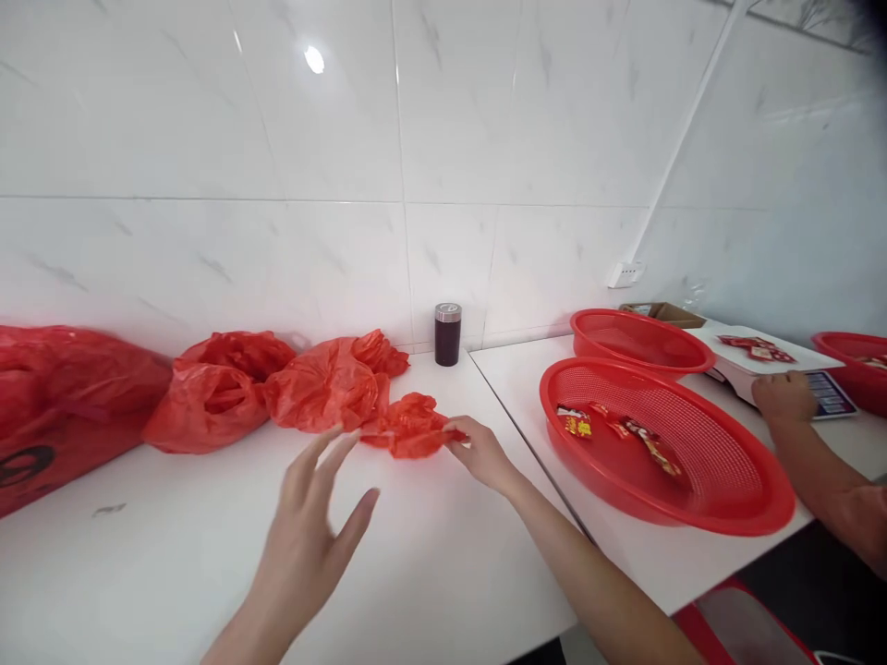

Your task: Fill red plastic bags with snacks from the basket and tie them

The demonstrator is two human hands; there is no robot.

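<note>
My right hand (481, 451) pinches the right end of a crumpled red plastic bag (414, 427) lying on the white table (408, 563). My left hand (313, 517) hovers nearer to me, fingers apart and thumb out, its fingertips close to the bag's left side. Whether those fingertips touch the bag I cannot tell. Just behind it sits a larger bunched red plastic bag (325, 383). Further left stands another red bag (222, 392) with its top gathered and looped.
A big red bag (76, 397) with black print fills the left edge. Behind stands a dark tumbler (447, 337). To the right are a red basket (741, 508) with several snack packets, a second red basket (589, 346), and a scale (796, 346) with a co-worker's hand (786, 399) at it.
</note>
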